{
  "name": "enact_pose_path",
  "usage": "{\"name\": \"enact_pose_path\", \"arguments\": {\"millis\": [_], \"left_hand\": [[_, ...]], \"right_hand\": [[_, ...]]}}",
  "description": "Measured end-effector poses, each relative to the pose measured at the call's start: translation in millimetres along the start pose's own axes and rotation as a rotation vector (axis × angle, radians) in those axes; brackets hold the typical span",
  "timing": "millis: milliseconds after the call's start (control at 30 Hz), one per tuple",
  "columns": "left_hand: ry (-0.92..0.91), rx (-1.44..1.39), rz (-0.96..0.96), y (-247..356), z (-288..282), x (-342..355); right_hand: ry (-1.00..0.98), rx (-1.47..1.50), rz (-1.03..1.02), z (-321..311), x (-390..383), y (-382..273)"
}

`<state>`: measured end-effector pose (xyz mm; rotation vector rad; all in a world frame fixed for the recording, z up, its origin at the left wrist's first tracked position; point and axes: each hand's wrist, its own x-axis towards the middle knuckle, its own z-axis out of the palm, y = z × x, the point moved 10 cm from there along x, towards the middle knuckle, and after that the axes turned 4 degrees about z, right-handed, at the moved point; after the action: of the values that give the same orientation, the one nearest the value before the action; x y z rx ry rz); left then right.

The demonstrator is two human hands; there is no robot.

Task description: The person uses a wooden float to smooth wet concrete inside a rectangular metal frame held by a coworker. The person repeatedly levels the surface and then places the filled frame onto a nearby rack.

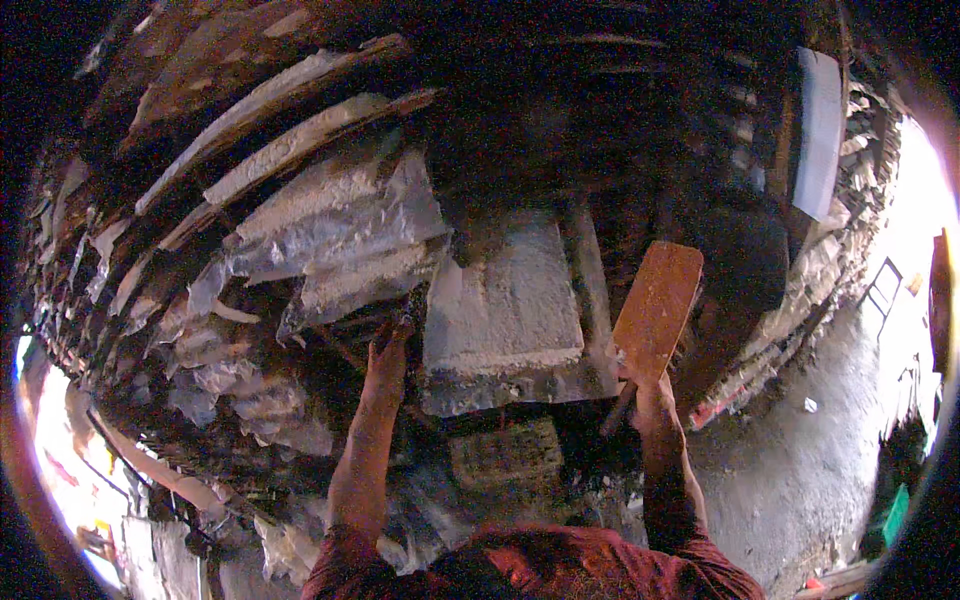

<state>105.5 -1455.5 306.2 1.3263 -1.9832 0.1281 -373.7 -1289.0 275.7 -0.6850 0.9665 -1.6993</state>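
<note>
My right hand (650, 390) grips a flat orange-brown board (655, 305) by its lower end, holding it tilted at the right of centre. My left hand (390, 340) reaches up beside a pale, rough, rectangular slab (505, 290); its fingers look closed round something dark that I cannot make out. The slab lies on a wider sheet (590, 280) with a crumbly white strip along its near edge. Up and to the left of my left hand hang crinkled plastic sheets (400, 215) with pale crumbly layers on them.
Rows of long white-coated slats (270, 105) fill the dark upper left. A pale panel (815, 130) stands at upper right. A rough grey floor (780, 480) runs down the right, near a green object (893, 515). A dim block (505, 450) sits below the slab. Bright openings show at both sides.
</note>
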Motion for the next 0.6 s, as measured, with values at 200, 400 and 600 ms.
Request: {"name": "enact_pose_path", "arguments": {"millis": [200,400,600], "left_hand": [[0.068,-0.334,-0.22,-39.5,-19.3,45.7],[0.197,-0.227,-0.164,-74.5,-69.3,84.6],[0.255,-0.135,-0.133,-127.6,-131.1,72.3]], "right_hand": [[-0.162,-0.06,0.206,59.3,69.5,14.1],[-0.435,-0.247,0.048,119.1,150.9,60.3],[-0.454,-0.071,0.262,221.4,137.6,59.3]]}}
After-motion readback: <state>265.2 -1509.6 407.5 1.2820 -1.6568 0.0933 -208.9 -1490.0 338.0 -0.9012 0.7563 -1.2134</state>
